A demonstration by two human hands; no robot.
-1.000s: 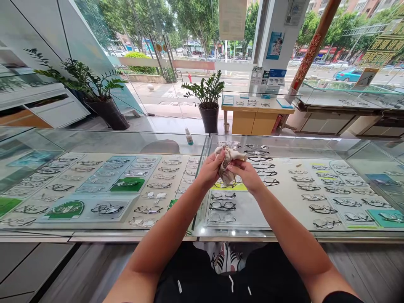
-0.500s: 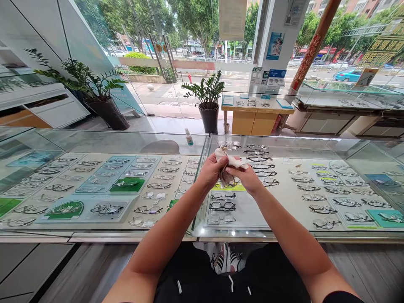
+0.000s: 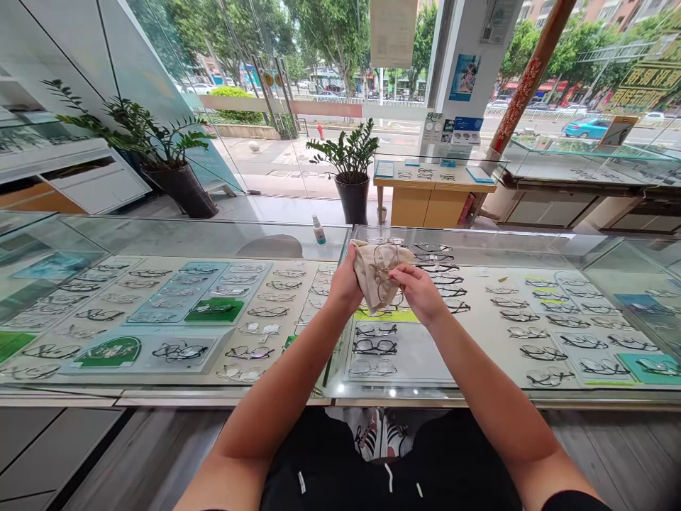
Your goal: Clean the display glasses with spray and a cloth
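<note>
The gold characters of the sign (image 3: 646, 77) at the upper right of the frame are too slanted and cut off to read with certainty, and the print on the blue poster (image 3: 464, 78) at upper centre-right and on the label of the spray bottle (image 3: 318, 232), upright just above the centre, is too small. The thin-rimmed glasses (image 3: 384, 270) are at the centre of the frame, above the right display case (image 3: 425, 355), with their long axis running roughly up and down the picture: one lens at the top, the other below it, the bridge between. The right hand (image 3: 423, 294) pinches them near the bridge between thumb and fingertips; the left hand (image 3: 347, 284) grips a crumpled beige cloth (image 3: 366, 275), which lies spread behind the glasses. The right case holds rows of spectacle frames, with dark ones (image 3: 375, 347) just below the hands and more toward the right edge. The left display case (image 3: 175, 243) holds further rows, some on pale blue panels, one pair on a green tray (image 3: 199, 316) at centre-left. Dark pots at upper left (image 3: 186, 195) and upper centre (image 3: 352, 202) contain leafy green plants (image 3: 345, 152).
</note>
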